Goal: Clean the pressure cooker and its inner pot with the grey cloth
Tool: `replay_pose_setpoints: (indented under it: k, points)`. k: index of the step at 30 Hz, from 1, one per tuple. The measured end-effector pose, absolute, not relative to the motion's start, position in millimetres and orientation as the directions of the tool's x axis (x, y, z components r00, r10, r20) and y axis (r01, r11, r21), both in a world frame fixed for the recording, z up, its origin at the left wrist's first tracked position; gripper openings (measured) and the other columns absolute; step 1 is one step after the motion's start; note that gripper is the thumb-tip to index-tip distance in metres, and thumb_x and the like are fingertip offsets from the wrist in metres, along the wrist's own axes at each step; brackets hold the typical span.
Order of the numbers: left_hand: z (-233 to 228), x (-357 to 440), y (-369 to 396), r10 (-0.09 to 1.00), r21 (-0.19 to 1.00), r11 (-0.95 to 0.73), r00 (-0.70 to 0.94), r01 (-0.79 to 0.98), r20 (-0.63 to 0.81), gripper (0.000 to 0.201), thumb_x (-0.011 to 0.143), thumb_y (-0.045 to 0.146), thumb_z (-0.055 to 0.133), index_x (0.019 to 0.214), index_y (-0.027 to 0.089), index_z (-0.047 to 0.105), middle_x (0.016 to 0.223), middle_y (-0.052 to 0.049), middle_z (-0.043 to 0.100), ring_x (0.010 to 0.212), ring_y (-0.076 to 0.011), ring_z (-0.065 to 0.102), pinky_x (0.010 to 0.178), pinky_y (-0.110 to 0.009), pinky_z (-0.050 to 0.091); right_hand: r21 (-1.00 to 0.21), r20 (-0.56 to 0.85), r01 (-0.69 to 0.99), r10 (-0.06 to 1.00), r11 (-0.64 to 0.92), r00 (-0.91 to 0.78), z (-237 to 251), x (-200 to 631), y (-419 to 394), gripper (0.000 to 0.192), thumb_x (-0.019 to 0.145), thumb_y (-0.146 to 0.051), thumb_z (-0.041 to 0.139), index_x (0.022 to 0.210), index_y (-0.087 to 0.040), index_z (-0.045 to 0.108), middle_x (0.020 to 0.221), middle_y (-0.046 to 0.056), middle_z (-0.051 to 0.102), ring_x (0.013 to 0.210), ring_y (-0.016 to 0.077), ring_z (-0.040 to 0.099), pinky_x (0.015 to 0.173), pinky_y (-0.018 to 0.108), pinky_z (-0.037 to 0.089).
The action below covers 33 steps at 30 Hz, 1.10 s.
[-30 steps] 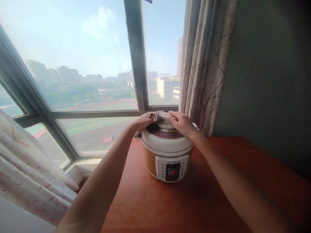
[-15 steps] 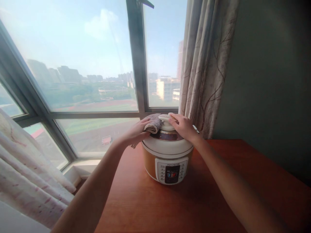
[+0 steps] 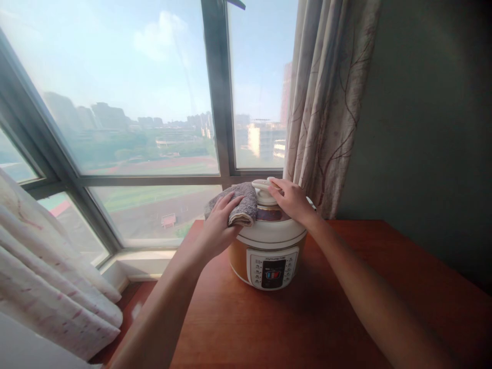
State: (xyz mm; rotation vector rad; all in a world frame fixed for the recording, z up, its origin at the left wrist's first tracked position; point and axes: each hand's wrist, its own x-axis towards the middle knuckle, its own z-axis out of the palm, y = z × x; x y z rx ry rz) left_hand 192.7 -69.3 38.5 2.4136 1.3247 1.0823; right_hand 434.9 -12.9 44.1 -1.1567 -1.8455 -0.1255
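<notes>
The wooden table (image 3: 384,266) carries everything here, pushed up against the big window (image 3: 126,102) with a curtain (image 3: 326,102) hanging at its right edge, and on it, near the far side, stands the cooker (image 3: 269,246) I am wiping. It sits upright with its lid (image 3: 271,230) closed, the control panel (image 3: 273,267) facing me and the knob (image 3: 263,185) on top. My left hand (image 3: 219,225) is closed on the grey cloth (image 3: 236,202), fingers spread over it and pressing it against the left shoulder of the lid, so the cloth drapes partly over the top and partly hangs off the left edge. My right hand (image 3: 292,200) lies on the right side of the lid with the fingers curled toward the knob, steadying the pot; it holds nothing loose, only resting on the lid. As I judge it, the wiping is somewhere in the middle: the cloth is working the upper left of the lid, while the right half under my other hand, the orange body below the rim and the panel at the front have no cloth on them now. I cannot tell from here how clean any part already is, since the surfaces look much alike in this light.
</notes>
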Motion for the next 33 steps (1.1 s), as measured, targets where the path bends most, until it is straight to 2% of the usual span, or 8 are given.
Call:
replay_pose_setpoints:
  k: [4, 8, 13, 17, 23, 27, 30, 33]
  points:
    - [42.8, 195.1, -48.1, 0.787, 0.504, -0.595, 0.329, 0.626, 0.522, 0.065, 0.076, 0.026, 0.058, 0.139, 0.015, 0.060, 0.155, -0.014, 0.047, 0.144, -0.0344, 0.041, 0.120, -0.050, 0.033, -0.368, 0.736, 0.747, 0.665, 0.553, -0.129, 43.6, 435.8, -12.2, 0.035, 0.098, -0.036, 0.053, 0.122, -0.019, 0.071, 0.122, 0.011, 0.072, 0.113, 0.0256, 0.067, 0.100, 0.037, 0.050]
    - [49.6, 198.9, -13.9, 0.761, 0.563, -0.642, 0.342, 0.521, 0.551, 0.053, 0.077, 0.024, 0.055, 0.128, 0.019, 0.069, 0.143, -0.008, 0.061, 0.131, -0.0296, 0.055, 0.116, -0.042, 0.040, -0.395, 0.730, 0.726, 0.673, 0.563, -0.125, 42.9, 437.1, -11.5, 0.036, 0.099, -0.037, 0.050, 0.122, -0.018, 0.071, 0.124, 0.012, 0.072, 0.112, 0.0254, 0.068, 0.099, 0.037, 0.051]
    - [60.1, 199.8, 27.0, 0.834, 0.708, -0.547, 0.370, 0.448, 0.410, 0.046, 0.079, 0.036, 0.061, 0.120, 0.018, 0.072, 0.116, -0.008, 0.076, 0.111, -0.0310, 0.066, 0.103, -0.043, 0.051, -0.390, 0.735, 0.728, 0.667, 0.564, -0.123, 41.9, 438.5, -9.8, 0.038, 0.098, -0.037, 0.050, 0.123, -0.016, 0.070, 0.123, 0.013, 0.072, 0.114, 0.0268, 0.067, 0.100, 0.039, 0.051]
    - [59.8, 194.9, 38.8, 0.849, 0.776, -0.513, 0.350, 0.367, 0.396, 0.049, 0.080, 0.043, 0.063, 0.118, 0.014, 0.072, 0.111, -0.011, 0.077, 0.118, -0.0326, 0.063, 0.105, -0.041, 0.048, -0.375, 0.744, 0.738, 0.657, 0.561, -0.121, 41.0, 439.4, -8.2, 0.037, 0.098, -0.038, 0.051, 0.122, -0.017, 0.071, 0.121, 0.013, 0.073, 0.110, 0.0266, 0.069, 0.097, 0.039, 0.052]
    - [41.0, 185.8, 14.8, 0.812, 0.717, -0.582, 0.326, 0.385, 0.484, 0.056, 0.086, 0.048, 0.055, 0.132, 0.018, 0.066, 0.131, -0.010, 0.069, 0.127, -0.0330, 0.058, 0.111, -0.043, 0.044, -0.384, 0.739, 0.730, 0.662, 0.566, -0.125, 41.4, 440.2, -8.4, 0.038, 0.098, -0.039, 0.052, 0.123, -0.017, 0.070, 0.121, 0.013, 0.073, 0.112, 0.0268, 0.068, 0.098, 0.039, 0.052]
    - [23.0, 177.3, -26.6, 0.755, 0.581, -0.646, 0.303, 0.496, 0.581, 0.060, 0.087, 0.040, 0.052, 0.144, 0.022, 0.056, 0.155, -0.009, 0.048, 0.144, -0.0331, 0.042, 0.120, -0.047, 0.033, -0.383, 0.739, 0.733, 0.662, 0.562, -0.122, 41.7, 439.7, -9.1, 0.038, 0.098, -0.039, 0.052, 0.123, -0.017, 0.070, 0.121, 0.013, 0.073, 0.112, 0.0268, 0.068, 0.099, 0.039, 0.051]
    - [8.4, 174.6, -63.8, 0.747, 0.526, -0.634, 0.273, 0.566, 0.607, 0.064, 0.089, 0.040, 0.049, 0.151, 0.023, 0.047, 0.164, -0.008, 0.034, 0.150, -0.0339, 0.032, 0.121, -0.052, 0.029, -0.377, 0.741, 0.742, 0.662, 0.554, -0.118, 41.5, 439.1, -9.3, 0.039, 0.098, -0.039, 0.051, 0.123, -0.016, 0.070, 0.121, 0.014, 0.073, 0.113, 0.0273, 0.067, 0.100, 0.040, 0.051]
    - [-7.8, 177.0, -89.8, 0.738, 0.521, -0.625, 0.223, 0.581, 0.637, 0.067, 0.090, 0.042, 0.048, 0.154, 0.024, 0.041, 0.165, -0.009, 0.031, 0.151, -0.0330, 0.031, 0.122, -0.052, 0.028, -0.370, 0.744, 0.745, 0.657, 0.554, -0.119, 41.5, 438.9, -9.6, 0.040, 0.098, -0.039, 0.050, 0.123, -0.015, 0.070, 0.121, 0.014, 0.072, 0.113, 0.0277, 0.068, 0.100, 0.040, 0.051]
